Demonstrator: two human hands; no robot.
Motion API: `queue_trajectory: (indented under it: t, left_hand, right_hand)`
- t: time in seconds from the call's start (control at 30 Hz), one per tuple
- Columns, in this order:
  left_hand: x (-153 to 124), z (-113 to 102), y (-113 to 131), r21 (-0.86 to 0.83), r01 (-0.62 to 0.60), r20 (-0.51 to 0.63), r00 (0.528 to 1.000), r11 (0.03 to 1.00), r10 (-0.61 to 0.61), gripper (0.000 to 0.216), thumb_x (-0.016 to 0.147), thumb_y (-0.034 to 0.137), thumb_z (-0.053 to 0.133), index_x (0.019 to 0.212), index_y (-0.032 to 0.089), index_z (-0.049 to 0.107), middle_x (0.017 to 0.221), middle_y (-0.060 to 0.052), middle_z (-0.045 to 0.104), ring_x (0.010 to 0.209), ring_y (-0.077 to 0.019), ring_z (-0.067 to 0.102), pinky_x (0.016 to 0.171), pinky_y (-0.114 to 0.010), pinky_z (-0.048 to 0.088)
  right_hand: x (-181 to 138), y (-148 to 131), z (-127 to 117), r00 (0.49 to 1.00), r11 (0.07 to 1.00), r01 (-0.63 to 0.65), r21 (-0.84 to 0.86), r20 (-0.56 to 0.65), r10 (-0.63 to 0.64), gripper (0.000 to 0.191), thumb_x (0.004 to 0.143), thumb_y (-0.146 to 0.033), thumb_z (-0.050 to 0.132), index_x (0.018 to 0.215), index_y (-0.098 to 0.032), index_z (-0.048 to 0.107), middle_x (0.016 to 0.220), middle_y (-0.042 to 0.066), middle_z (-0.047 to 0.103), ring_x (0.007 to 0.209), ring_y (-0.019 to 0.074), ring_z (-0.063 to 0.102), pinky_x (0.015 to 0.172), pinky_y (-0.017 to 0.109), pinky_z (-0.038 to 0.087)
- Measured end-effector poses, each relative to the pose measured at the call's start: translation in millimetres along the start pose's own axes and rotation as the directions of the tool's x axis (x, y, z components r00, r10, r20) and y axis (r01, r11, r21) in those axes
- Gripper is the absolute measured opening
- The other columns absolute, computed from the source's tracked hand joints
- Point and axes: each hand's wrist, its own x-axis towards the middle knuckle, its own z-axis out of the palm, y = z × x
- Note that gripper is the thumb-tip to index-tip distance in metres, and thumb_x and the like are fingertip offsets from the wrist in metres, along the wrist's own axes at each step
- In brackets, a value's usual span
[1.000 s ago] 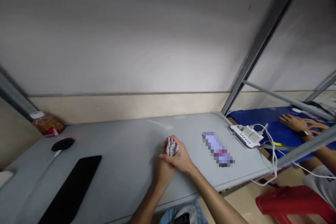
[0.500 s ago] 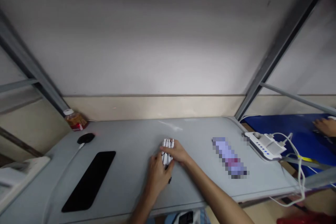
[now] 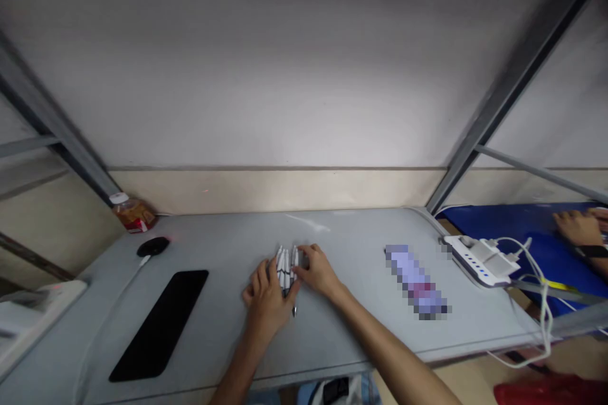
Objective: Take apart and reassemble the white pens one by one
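Several white pens (image 3: 284, 266) lie side by side on the grey desk (image 3: 342, 329), clips and push ends pointing to the wall. My left hand (image 3: 266, 291) curls around the bundle from the left, its thumb near the pens' lower ends. At the bundle's right side a single pen (image 3: 295, 259) stands slightly apart from the others. My right hand (image 3: 317, 270) pinches this pen between thumb and fingers. Its dark tip shows below my left thumb. My left palm hides part of the bundle.
On the left lie a black phone-shaped slab (image 3: 161, 329), a black round charger (image 3: 152, 247) with a cable, and a jar (image 3: 133, 212). To the right are a blurred-out phone (image 3: 415, 281) and a power strip (image 3: 479, 262) with cables. Another person's hand (image 3: 579, 228) rests on a blue desk.
Both hands were closed together around the pen bundle. My left hand has shifted left with most pens, and my right hand now holds one pen slightly apart.
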Motion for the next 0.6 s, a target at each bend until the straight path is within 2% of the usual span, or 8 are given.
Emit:
queue_trajectory:
  t: [0.17, 0.27, 0.37, 0.47, 0.53, 0.6]
  left_hand:
    - [7, -2, -3, 0.021, -0.084, 0.051, 0.995, 0.996, 0.083, 0.056, 0.094, 0.048, 0.035, 0.143, 0.020, 0.038, 0.150, -0.017, 0.033, 0.134, -0.0313, 0.032, 0.098, -0.053, 0.034]
    - [12, -1, -4, 0.055, -0.149, 0.082, 0.986, 0.987, 0.144, 0.052, 0.094, 0.045, 0.035, 0.141, 0.023, 0.042, 0.152, -0.015, 0.032, 0.137, -0.0315, 0.028, 0.099, -0.054, 0.032]
    - [18, 2, -4, 0.058, -0.185, 0.088, 0.980, 0.981, 0.179, 0.050, 0.095, 0.042, 0.035, 0.141, 0.023, 0.042, 0.150, -0.013, 0.037, 0.136, -0.0310, 0.029, 0.098, -0.053, 0.034]
    - [22, 5, -5, 0.047, -0.186, 0.063, 0.981, 0.981, 0.183, 0.048, 0.095, 0.042, 0.037, 0.138, 0.024, 0.045, 0.146, -0.012, 0.041, 0.132, -0.0309, 0.034, 0.095, -0.051, 0.036]
    - [22, 5, -6, 0.039, -0.177, 0.041, 0.984, 0.983, 0.175, 0.047, 0.094, 0.043, 0.038, 0.137, 0.025, 0.047, 0.144, -0.012, 0.043, 0.129, -0.0311, 0.037, 0.093, -0.051, 0.038]
    - [21, 5, -6, 0.038, -0.170, 0.019, 0.985, 0.985, 0.169, 0.046, 0.094, 0.043, 0.039, 0.136, 0.025, 0.048, 0.142, -0.012, 0.045, 0.126, -0.0310, 0.040, 0.092, -0.049, 0.039]
  right_hand:
    - [-7, 1, -6, 0.998, 0.995, 0.055, -0.083, -0.037, -0.059, 0.049, 0.070, -0.006, 0.061, 0.118, -0.016, 0.060, 0.109, 0.011, 0.055, 0.093, 0.0200, 0.058, 0.088, 0.032, 0.047]
    - [-12, 1, -12, 0.998, 0.991, 0.068, -0.112, -0.011, -0.069, 0.043, 0.073, -0.006, 0.058, 0.115, -0.016, 0.062, 0.110, 0.011, 0.053, 0.085, 0.0176, 0.060, 0.084, 0.031, 0.049]
    - [-16, 1, -19, 0.995, 0.982, 0.103, -0.156, 0.031, -0.100, 0.042, 0.077, -0.008, 0.056, 0.118, -0.016, 0.062, 0.123, 0.013, 0.050, 0.080, 0.0156, 0.062, 0.083, 0.031, 0.049]
    - [-19, 2, -23, 0.974, 0.948, 0.224, -0.226, 0.095, -0.207, 0.041, 0.080, -0.008, 0.052, 0.117, -0.018, 0.063, 0.133, 0.012, 0.049, 0.096, 0.0190, 0.063, 0.092, 0.032, 0.046]
    - [-20, 2, -23, 0.952, 0.920, 0.299, -0.251, 0.146, -0.270, 0.037, 0.081, -0.008, 0.050, 0.115, -0.017, 0.064, 0.130, 0.012, 0.053, 0.104, 0.0206, 0.061, 0.095, 0.031, 0.044]
    - [-22, 2, -21, 0.945, 0.909, 0.320, -0.268, 0.162, -0.285, 0.034, 0.083, -0.009, 0.049, 0.113, -0.015, 0.064, 0.122, 0.012, 0.059, 0.106, 0.0209, 0.059, 0.096, 0.031, 0.043]
